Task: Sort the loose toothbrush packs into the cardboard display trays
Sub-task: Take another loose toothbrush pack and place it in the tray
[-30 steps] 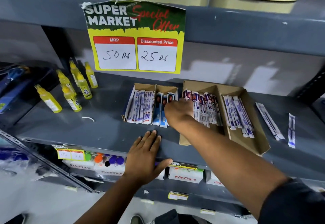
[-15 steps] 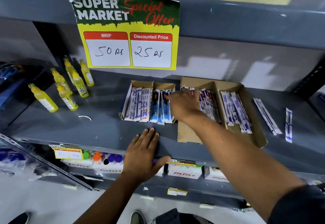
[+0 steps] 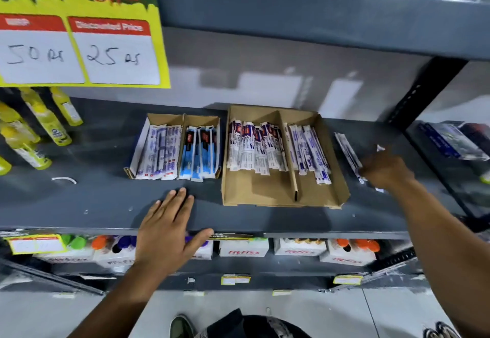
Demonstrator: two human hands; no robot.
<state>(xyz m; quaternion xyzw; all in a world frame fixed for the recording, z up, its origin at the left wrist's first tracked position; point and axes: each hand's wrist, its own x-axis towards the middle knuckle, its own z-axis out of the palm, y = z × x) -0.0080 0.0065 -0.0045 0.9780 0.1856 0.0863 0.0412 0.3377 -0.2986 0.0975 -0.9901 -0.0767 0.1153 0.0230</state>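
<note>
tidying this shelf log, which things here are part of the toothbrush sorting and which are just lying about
Part of the job:
- loose toothbrush packs on the bare shelf, right hand on them
- small cardboard tray
- large cardboard tray
- left hand, flat on the shelf edge

Just lying about:
- yellow bottles
- price sign
- fitfizz boxes on the shelf below

Grey metal shelf (image 3: 106, 205): two cardboard trays (image 3: 281, 194) (image 3: 173, 119) centre, loose toothbrush packs (image 3: 347, 152) right, yellow bottles (image 3: 50, 125) left.
</note>
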